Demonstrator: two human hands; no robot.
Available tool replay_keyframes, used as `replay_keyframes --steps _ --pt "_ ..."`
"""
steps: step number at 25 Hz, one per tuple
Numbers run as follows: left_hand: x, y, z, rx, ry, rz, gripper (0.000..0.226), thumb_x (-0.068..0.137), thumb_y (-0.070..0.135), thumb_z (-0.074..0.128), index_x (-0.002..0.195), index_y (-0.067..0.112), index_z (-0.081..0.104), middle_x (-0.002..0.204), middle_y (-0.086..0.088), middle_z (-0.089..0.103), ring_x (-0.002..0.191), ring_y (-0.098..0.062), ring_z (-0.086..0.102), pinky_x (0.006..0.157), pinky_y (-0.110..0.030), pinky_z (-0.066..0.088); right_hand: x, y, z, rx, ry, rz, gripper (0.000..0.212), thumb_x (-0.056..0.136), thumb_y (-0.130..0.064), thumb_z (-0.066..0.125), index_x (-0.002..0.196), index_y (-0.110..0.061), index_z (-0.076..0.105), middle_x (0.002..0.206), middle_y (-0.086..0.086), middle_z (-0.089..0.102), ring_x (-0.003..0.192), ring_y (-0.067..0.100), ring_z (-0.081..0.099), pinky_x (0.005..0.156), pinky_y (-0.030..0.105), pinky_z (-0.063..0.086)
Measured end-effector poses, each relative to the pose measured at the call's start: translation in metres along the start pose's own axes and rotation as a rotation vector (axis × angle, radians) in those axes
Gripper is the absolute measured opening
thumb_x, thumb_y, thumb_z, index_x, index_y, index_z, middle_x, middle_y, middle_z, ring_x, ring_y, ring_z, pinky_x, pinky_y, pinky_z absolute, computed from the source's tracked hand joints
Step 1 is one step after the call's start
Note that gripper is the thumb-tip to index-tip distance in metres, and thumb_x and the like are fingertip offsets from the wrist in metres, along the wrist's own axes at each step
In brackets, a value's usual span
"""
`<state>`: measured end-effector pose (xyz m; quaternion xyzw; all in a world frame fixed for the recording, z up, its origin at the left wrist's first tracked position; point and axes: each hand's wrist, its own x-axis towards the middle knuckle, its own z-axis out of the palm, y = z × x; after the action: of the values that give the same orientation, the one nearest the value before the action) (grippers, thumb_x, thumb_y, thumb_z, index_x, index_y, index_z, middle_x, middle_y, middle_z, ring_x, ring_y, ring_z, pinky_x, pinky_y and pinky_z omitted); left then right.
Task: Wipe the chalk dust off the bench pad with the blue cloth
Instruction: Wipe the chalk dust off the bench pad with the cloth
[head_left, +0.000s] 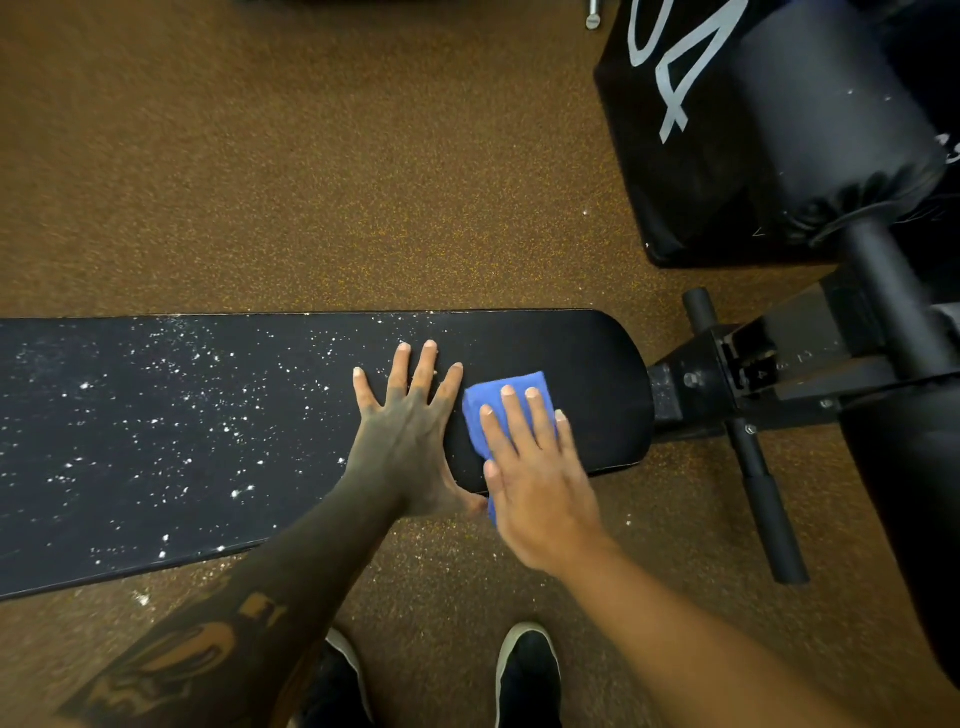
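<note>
Brown speckled rubber flooring (311, 182) on all sides of bench, open and unobstructed beyond far edge. Black bench pad (571, 353) lying across view left to right, rounded end at right, left end cut off by frame edge. Chalk dust (85, 385) scattered as white specks over left and middle portions, reaching both far and near edges; a few specks on flooring just below near edge. Rounded end largely free of specks. Left hand (410, 431) laid flat on pad, fingers straight and spread, holding nothing, thumb by near edge. Blue cloth (498, 410) folded, on pad near rounded end, just right of left hand, one part hanging over near edge. Right hand (540, 483) pressing cloth down with straight fingers, not curled round it, palm over near edge. Black bench frame (727, 384) with crossbar adjoining rounded end. Black padded block (675, 156) and roller (831, 114) at upper right, apart from pad. Two dark shoes (530, 675) on flooring below near edge.
</note>
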<state>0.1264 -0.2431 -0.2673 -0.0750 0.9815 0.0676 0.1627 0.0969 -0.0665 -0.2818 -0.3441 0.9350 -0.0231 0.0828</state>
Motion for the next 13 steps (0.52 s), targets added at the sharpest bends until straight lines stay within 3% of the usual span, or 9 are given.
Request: replay_keyframes --steps 2,5,8,9,12,13 --pt "-0.004 -0.007 -0.002 0.015 0.001 0.0 0.157 0.034 0.104 0.044 0.153 0.019 -0.012 0.164 -0.01 -0.02 0.15 -0.035 -0.021 0.114 -0.073 -0.002 0.008 0.009 -0.003 -0.001 0.018 -0.003 0.055 0.099 -0.035 0.023 0.151 -0.02 0.017 0.161 0.007 0.009 0.147 0.027 0.0 0.116 0.052 0.017" --pt "-0.01 -0.017 -0.002 0.031 -0.007 -0.015 0.159 0.031 0.104 0.044 0.153 0.019 -0.013 0.164 -0.01 -0.02 0.15 -0.034 -0.021 0.113 -0.072 -0.003 0.017 -0.003 -0.005 0.042 0.038 0.225 0.055 0.099 -0.034 0.021 0.152 -0.021 0.015 0.161 0.009 0.007 0.147 0.029 -0.004 0.116 0.053 0.015" --pt "-0.015 -0.021 -0.001 0.018 -0.017 -0.04 0.157 0.033 0.103 0.046 0.153 0.02 -0.011 0.165 -0.009 -0.018 0.15 -0.034 -0.02 0.114 -0.074 0.002 0.009 -0.018 0.0 0.024 -0.007 -0.011 0.055 0.099 -0.035 0.022 0.152 -0.021 0.013 0.161 0.008 0.006 0.147 0.029 -0.004 0.117 0.052 0.015" --pt "-0.014 -0.021 0.0 0.009 -0.021 -0.043 0.156 0.032 0.104 0.045 0.153 0.022 -0.01 0.165 -0.009 -0.016 0.15 -0.034 -0.019 0.114 -0.073 0.002 0.016 -0.009 0.0 0.019 -0.006 -0.008 0.055 0.099 -0.035 0.022 0.151 -0.021 0.015 0.161 0.007 0.007 0.147 0.028 -0.003 0.116 0.052 0.016" --pt "-0.014 -0.017 -0.001 0.004 -0.015 -0.043 0.152 0.033 0.105 0.042 0.153 0.025 -0.008 0.165 -0.009 -0.014 0.151 -0.034 -0.016 0.115 -0.073 0.004 0.04 0.001 -0.009 0.084 0.049 0.234 0.056 0.096 -0.036 0.017 0.15 -0.02 0.02 0.16 0.01 0.01 0.147 0.031 0.001 0.115 0.054 0.019" --pt "-0.015 -0.016 0.0 0.003 -0.007 -0.044 0.15 0.035 0.104 0.042 0.153 0.026 -0.008 0.165 -0.009 -0.014 0.151 -0.034 -0.016 0.114 -0.073 0.004 0.04 -0.006 -0.007 0.07 0.034 0.184 0.057 0.095 -0.036 0.016 0.15 -0.019 0.019 0.16 0.012 0.01 0.147 0.032 0.002 0.115 0.054 0.017"
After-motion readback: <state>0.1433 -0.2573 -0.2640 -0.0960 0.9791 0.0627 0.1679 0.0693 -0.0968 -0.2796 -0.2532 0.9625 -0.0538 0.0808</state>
